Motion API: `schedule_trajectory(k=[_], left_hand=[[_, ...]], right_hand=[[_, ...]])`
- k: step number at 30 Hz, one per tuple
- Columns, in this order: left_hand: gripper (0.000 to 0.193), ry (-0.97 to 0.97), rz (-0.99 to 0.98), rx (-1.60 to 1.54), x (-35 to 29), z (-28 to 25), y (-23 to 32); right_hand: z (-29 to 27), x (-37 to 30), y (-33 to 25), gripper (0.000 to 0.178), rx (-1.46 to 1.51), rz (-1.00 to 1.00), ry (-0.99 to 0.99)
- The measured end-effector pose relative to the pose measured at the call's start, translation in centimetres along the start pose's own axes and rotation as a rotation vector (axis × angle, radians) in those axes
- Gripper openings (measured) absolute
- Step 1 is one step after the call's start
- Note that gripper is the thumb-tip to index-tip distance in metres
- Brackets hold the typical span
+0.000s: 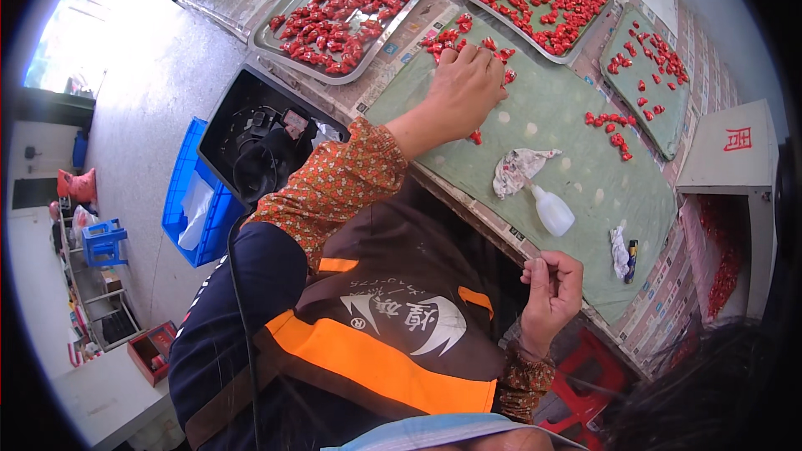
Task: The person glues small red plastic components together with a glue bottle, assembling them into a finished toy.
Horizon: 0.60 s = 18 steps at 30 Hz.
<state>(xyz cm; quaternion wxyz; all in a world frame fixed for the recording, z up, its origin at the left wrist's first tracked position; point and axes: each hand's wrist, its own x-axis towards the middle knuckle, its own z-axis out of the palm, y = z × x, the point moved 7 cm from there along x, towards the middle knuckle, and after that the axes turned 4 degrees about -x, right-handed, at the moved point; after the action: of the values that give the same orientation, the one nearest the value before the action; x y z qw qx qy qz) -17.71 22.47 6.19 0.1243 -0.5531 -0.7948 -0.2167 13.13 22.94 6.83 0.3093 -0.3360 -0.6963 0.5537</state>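
Note:
My left hand (pixel 464 88) reaches out palm down over a small heap of red pieces (pixel 447 38) at the far edge of a green mat (pixel 568 117), fingers curled down onto them. One red piece (pixel 475 138) lies just under the wrist. My right hand (pixel 551 288) hovers near the table's front edge with thumb and fingertips pinched together; whether anything is between them is too small to tell. Between the hands lie a crumpled cloth (pixel 518 169) and a white squeeze bottle (pixel 553 210).
Two metal trays (pixel 276 46) (pixel 576 57) of red pieces stand at the back. A smaller green mat (pixel 660 129) with scattered red pieces lies right, beside a white box (pixel 731 167). A black crate (pixel 219 138) and blue crate (pixel 180 200) sit on the floor, left.

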Motion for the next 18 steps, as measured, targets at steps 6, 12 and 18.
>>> schedule_trajectory(k=[6, 12, 18], left_hand=[[0.019, 0.092, -0.040, -0.467, -1.1, -3.0, 1.2], [0.017, -0.188, -0.188, -1.352, -5.5, -2.6, 3.9], [0.019, -0.578, -0.509, -1.951, -11.0, -1.8, 7.3]], right_hand=[[-0.7, -0.1, 0.3, 0.013, -0.095, -0.052, 0.012], [-0.9, 0.6, -1.3, 0.013, -0.447, -0.263, 0.043], [0.3, 2.0, -3.0, 0.028, -0.761, -0.528, 0.154]])
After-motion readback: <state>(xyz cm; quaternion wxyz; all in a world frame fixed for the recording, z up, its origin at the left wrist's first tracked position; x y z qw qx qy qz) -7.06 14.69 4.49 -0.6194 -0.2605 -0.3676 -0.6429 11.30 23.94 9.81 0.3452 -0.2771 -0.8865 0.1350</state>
